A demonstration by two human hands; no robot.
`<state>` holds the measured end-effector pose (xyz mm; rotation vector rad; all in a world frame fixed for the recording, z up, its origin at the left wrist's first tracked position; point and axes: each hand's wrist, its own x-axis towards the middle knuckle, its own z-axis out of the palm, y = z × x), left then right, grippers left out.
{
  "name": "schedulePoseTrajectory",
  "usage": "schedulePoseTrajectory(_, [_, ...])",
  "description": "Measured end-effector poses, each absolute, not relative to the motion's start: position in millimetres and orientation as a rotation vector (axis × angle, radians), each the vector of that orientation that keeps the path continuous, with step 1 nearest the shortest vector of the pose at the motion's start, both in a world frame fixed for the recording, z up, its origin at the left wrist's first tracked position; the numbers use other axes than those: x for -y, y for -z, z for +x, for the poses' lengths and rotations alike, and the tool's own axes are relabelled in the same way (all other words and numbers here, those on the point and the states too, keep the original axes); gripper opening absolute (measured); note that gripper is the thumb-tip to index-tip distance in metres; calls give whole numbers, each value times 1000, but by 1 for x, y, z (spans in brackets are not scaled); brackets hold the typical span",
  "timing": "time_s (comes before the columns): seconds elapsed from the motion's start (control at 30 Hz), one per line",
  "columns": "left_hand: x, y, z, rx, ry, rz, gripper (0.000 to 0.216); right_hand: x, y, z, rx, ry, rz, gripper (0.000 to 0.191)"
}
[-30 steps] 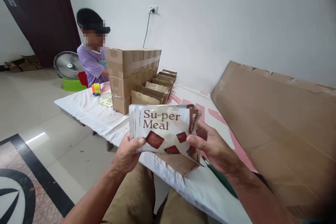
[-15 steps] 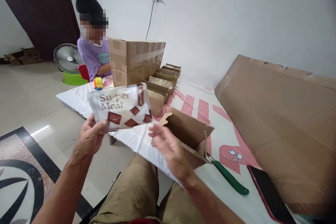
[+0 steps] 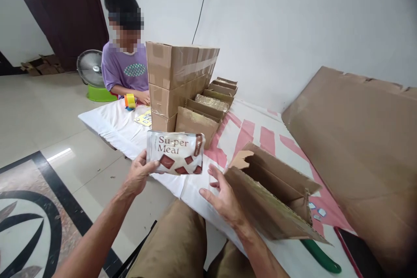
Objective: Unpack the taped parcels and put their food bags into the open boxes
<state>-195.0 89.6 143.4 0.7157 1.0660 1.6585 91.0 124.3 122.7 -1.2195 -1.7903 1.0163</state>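
A white packet printed "Su-per Meal" (image 3: 176, 153), with brown squares on it, is gripped at its left end by my left hand (image 3: 140, 173), thumb on the front face. Right of the packet, my right hand (image 3: 223, 195) has its fingers apart and holds nothing. It is close to the left end of an opened cardboard box (image 3: 270, 208), whose flaps stand up and whose visible inside is dark. From under the box's right side pokes a green handle (image 3: 321, 256); the rest of that tool is hidden.
Taped cartons (image 3: 182, 69) stand stacked beyond the packet, with a row of opened boxes (image 3: 198, 124) alongside. A large cardboard sheet (image 3: 355, 152) leans at right, near a phone (image 3: 358, 252). Across the table sits a person in a purple shirt (image 3: 127, 67), near a tape roll (image 3: 130, 101).
My view has shifted left, and the packet is held lower and flatter in my left hand. The opened box has turned and sits nearer. My right hand remains empty beside it.
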Motion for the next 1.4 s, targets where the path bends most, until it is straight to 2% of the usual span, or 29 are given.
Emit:
schedulePoseTrajectory(0.07, [-98, -142, -183, -1008, -1590, 788, 65, -127, -145, 88, 1760, -1057, -1083, 83])
schedulePoseTrajectory(0.13, [-109, -152, -172, -950, -1546, 868, 64, -132, -171, 79, 1711, -1098, -979, 67])
schedulePoseTrajectory(0.23, [-128, -196, -169, -845, -1549, 1052, 61, -139, -220, 65, 1606, -1020, -882, 42])
schedulePoseTrajectory(0.33, [-149, -251, -181, -780, -1664, 1345, 57, -144, -267, 51, 1525, -838, -719, 34])
schedulePoseTrajectory(0.4, [-163, -272, -192, -825, -1786, 1515, 63, -152, -279, 41, 1514, -733, -630, 32])
schedulePoseTrajectory(0.5, [-177, -254, -201, -1178, -1864, 1669, 60, -172, -252, 28, 1515, -683, -695, 35])
schedulePoseTrajectory(0.6, [-187, -190, -195, -1757, -1552, 1565, 37, -197, -186, 20, 1501, -732, -963, 44])
schedulePoseTrajectory(0.7, [-201, -127, -183, -1912, -1370, 1458, 25, -219, -125, 20, 1501, -731, -1114, 41])
schedulePoseTrajectory(0.8, [-226, -97, -179, -1930, -1269, 1425, 28, -238, -92, 21, 1497, -705, -1238, 39])
schedulePoseTrajectory(0.93, [-270, -88, -182, -1912, -1223, 1435, 33, -264, -75, 19, 1472, -618, -1430, 32])
schedulePoseTrajectory(1.03, [-294, -78, -181, -1907, -1223, 1430, 35, -280, -66, 16, 1446, -576, -1528, 35])
schedulePoseTrajectory(1.13, [-297, -64, -176, -1906, -1224, 1417, 39, -287, -57, 14, 1425, -559, -1568, 42])
schedulePoseTrajectory(1.4, [-293, -53, -172, -1937, -1217, 1446, 32, -288, -49, 12, 1408, -535, -1543, 35])
